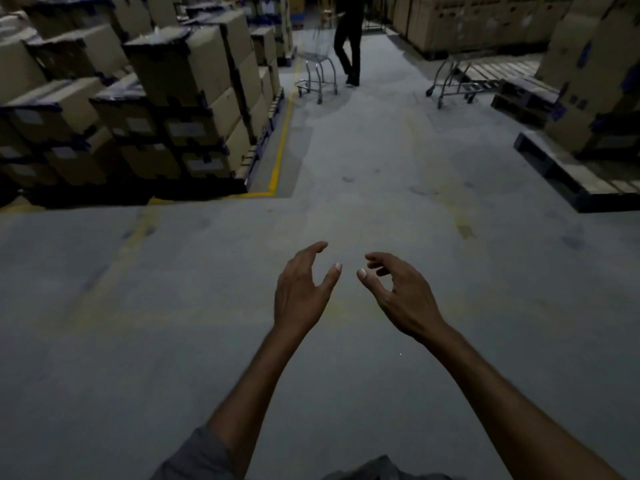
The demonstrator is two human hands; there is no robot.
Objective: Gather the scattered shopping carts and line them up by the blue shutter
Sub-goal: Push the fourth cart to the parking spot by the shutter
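Two metal shopping carts stand far down the aisle. One cart [317, 69] is at the centre, beside a person in dark clothes [348, 39]. The other cart [452, 81] stands to the right, next to a low pallet. My left hand [303, 289] and my right hand [398, 292] reach forward over the bare grey floor, close together, fingers loosely curled, holding nothing. Both carts are well beyond my hands. No blue shutter shows in this view.
Stacked cardboard boxes on pallets [166, 109] fill the left side behind a yellow floor line [280, 157]. More boxes on a dark pallet [568, 181] stand at the right. Box stacks [478, 19] line the far back right. Grey floor runs between them.
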